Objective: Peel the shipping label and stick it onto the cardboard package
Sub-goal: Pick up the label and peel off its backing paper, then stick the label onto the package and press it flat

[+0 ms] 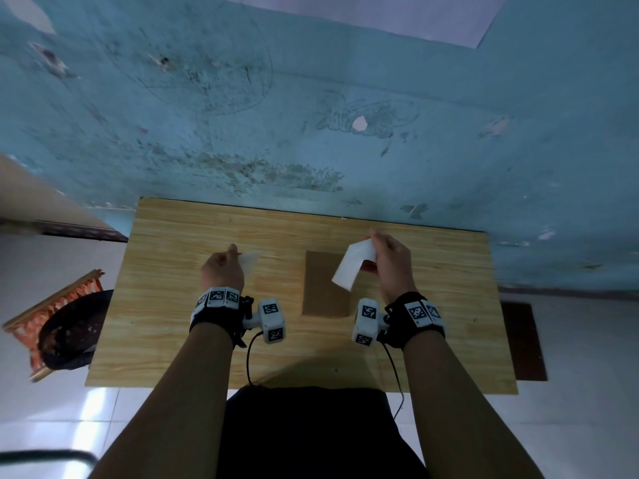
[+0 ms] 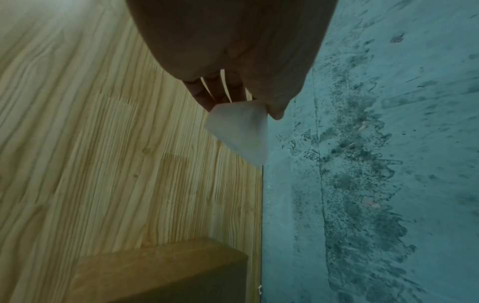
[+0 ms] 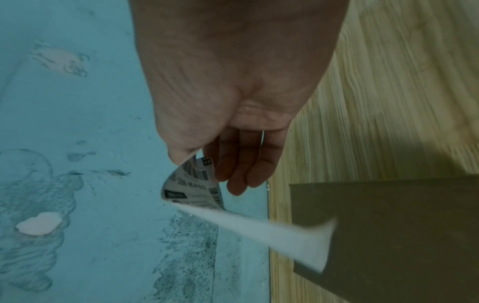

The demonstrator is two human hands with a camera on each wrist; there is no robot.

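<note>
A flat brown cardboard package [image 1: 325, 284] lies in the middle of the wooden table [image 1: 179, 326]. My right hand [image 1: 389, 261] pinches the white shipping label [image 1: 352, 267] by its top edge and holds it above the package's right side. Its printed face [image 3: 194, 184] curls toward my fingers [image 3: 243, 170] in the right wrist view, blank side [image 3: 272, 231] out over the package [image 3: 388, 225]. My left hand [image 1: 223, 267] pinches a translucent backing sheet [image 1: 249, 261] left of the package, above the table. The left wrist view shows this sheet [image 2: 239, 131] at my fingertips [image 2: 207, 94] and the package corner [image 2: 166, 268].
The table stands against a worn blue wall [image 1: 311, 115]. A black round object [image 1: 74, 330] on an orange-red woven stool [image 1: 34, 319] sits left of the table. A dark mat [image 1: 522, 340] lies on the tiled floor at the right.
</note>
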